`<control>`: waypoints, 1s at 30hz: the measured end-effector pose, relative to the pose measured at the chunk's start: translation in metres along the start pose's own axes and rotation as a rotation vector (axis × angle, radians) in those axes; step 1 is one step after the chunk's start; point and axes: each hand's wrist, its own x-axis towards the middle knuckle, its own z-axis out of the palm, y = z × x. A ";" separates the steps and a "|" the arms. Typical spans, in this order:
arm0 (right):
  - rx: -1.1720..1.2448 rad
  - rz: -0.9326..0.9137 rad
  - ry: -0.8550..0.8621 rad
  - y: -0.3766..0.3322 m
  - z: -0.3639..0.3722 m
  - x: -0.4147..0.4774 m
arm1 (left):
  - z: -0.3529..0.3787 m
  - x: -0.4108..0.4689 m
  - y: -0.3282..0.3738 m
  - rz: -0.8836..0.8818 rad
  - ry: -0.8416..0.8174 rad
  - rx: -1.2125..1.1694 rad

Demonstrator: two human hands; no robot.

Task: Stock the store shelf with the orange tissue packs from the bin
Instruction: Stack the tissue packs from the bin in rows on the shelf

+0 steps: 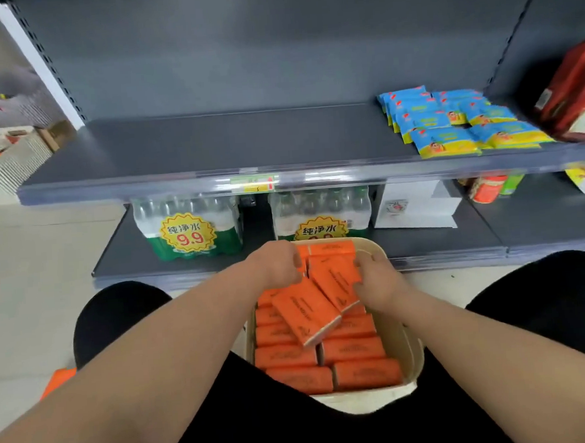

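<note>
Head camera: a person crouched before a store shelf [211,147] has both hands in one cream bin [412,351] that sits between the knees. The left hand [276,263] curls its fingers over the upper end of one orange tissue pack [305,311]. The right hand [378,281] grips a second pack [336,280] between thumb and fingers. These two raised packs lean side by side, tilted above the rest. Under them at least ten flat packs [353,350] lie in two columns and fill the bin. Each is a flat oblong in bright orange wrap, with a line of small dark print along its length and a pale strip at the end. The dark grey shelf carries about eight blue-and-yellow packets [445,141] in two rows at its right end, beside one red bag [574,91], and one yellow price tag [253,184] is fixed to its front edge. On the lower shelf [439,243] stand two shrink-wrapped bundles of water bottles [188,227], each with a yellow starburst sticker, and one white box [417,207]. One orange item [57,379], too blurred to identify, lies on the floor by the left knee
</note>
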 end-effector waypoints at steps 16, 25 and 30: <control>0.225 0.209 -0.060 0.025 0.031 0.022 | 0.057 0.027 -0.034 -0.092 -0.017 -0.261; 0.122 -0.042 0.251 0.030 0.036 0.011 | 0.058 0.036 -0.039 -0.004 -0.080 -0.399; 0.088 -0.051 0.223 0.033 0.034 0.012 | 0.060 0.034 -0.034 0.235 -0.178 -0.040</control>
